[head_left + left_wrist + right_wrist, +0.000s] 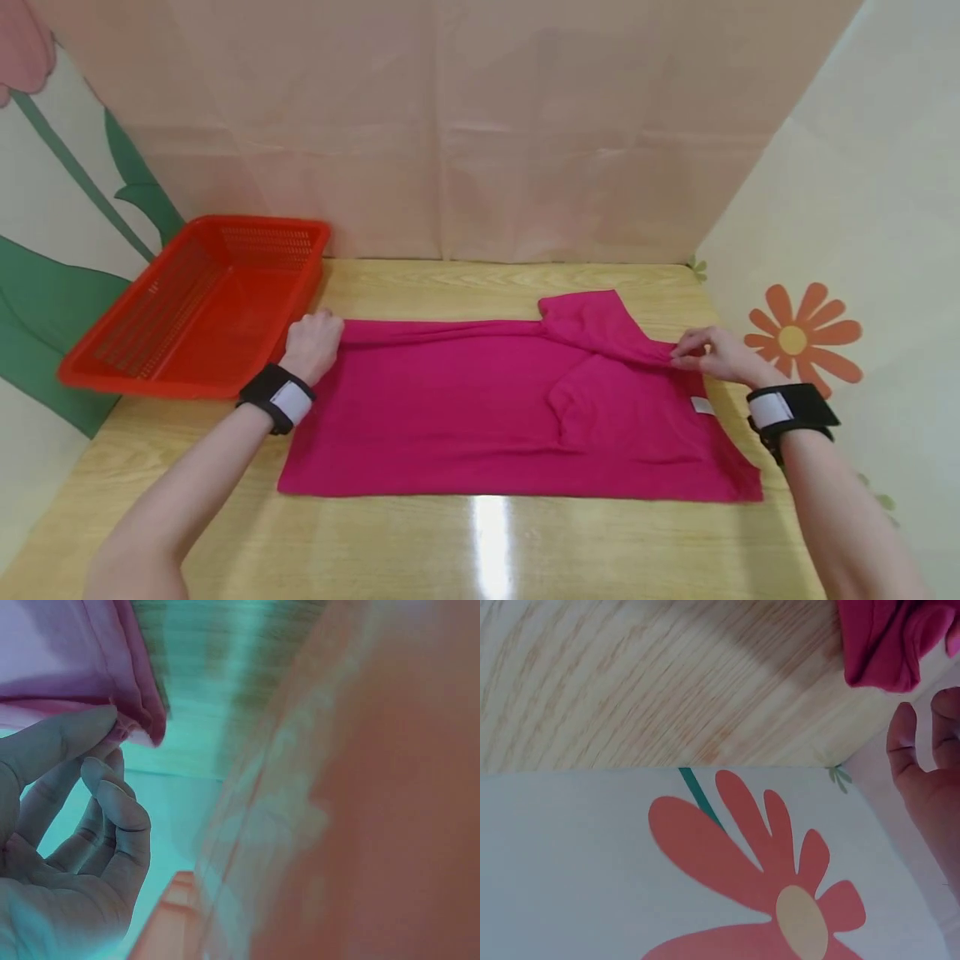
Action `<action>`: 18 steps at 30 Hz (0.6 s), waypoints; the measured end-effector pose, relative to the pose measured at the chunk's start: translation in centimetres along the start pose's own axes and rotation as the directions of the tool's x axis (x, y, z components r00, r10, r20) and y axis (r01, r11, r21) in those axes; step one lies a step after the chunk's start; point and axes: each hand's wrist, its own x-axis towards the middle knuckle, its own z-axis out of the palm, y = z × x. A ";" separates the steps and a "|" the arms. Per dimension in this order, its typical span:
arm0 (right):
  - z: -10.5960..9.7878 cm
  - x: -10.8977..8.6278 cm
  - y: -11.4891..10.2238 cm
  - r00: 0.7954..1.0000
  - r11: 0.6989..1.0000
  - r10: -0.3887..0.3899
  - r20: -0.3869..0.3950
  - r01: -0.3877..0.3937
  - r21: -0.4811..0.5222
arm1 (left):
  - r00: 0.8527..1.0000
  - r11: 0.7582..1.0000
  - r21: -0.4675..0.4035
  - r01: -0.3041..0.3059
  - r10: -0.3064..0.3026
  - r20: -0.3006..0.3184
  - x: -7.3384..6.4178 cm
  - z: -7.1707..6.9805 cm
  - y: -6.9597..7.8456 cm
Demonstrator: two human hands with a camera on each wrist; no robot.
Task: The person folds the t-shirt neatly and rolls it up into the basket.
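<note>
A magenta shirt (pixel 450 392) lies spread sideways across the table, its hem at the left and its neck end at the right, where a small white label (pixel 702 406) shows. One sleeve (pixel 588 321) is bunched past the far edge. At the far left corner my left hand (pixel 313 343) holds the hem; the left wrist view shows thumb and fingers pinching the shirt's corner (pixel 139 720). My right hand (pixel 716 354) pinches the cloth at the far shoulder. Only part of the right hand (pixel 934 765) and a bit of the shirt (pixel 881 652) enter the right wrist view.
A red plastic basket (pixel 225 388) stands at the back left, close beside my left hand. The wooden table (pixel 390 550) meets a pinkish covered wall (pixel 480 150) at the back and a flower-printed wall (pixel 862 208) at the right.
</note>
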 end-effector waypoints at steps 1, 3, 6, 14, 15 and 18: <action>-0.1 -0.2 0.0 1.000 1.000 0.003 -0.011 -0.003 0.000 | 1.000 1.000 -0.001 -0.005 0.005 -0.014 -0.1 -0.1 -0.1; -0.2 -0.5 0.0 0.999 1.000 0.007 -0.032 -0.007 -0.017 | 0.999 1.000 -0.007 -0.008 0.008 -0.035 -0.4 -0.3 -0.2; -0.2 -0.7 0.2 1.000 1.000 0.000 -0.020 -0.001 -0.025 | 1.000 1.000 -0.012 -0.028 0.028 -0.012 -0.7 -0.5 -0.4; -0.3 1.5 -0.4 0.962 0.973 0.230 0.146 -0.223 -0.062 | 0.986 0.987 -0.142 -0.071 0.091 0.141 -0.6 -1.3 0.0; -0.2 2.2 -0.6 0.953 0.961 0.272 0.135 -0.263 -0.085 | 0.985 0.982 -0.175 -0.072 0.097 0.142 -0.1 -1.4 0.3; 0.4 4.8 -1.2 0.926 0.924 0.367 0.089 -0.351 -0.152 | 0.977 0.959 -0.273 -0.070 0.122 0.177 1.9 -1.3 1.4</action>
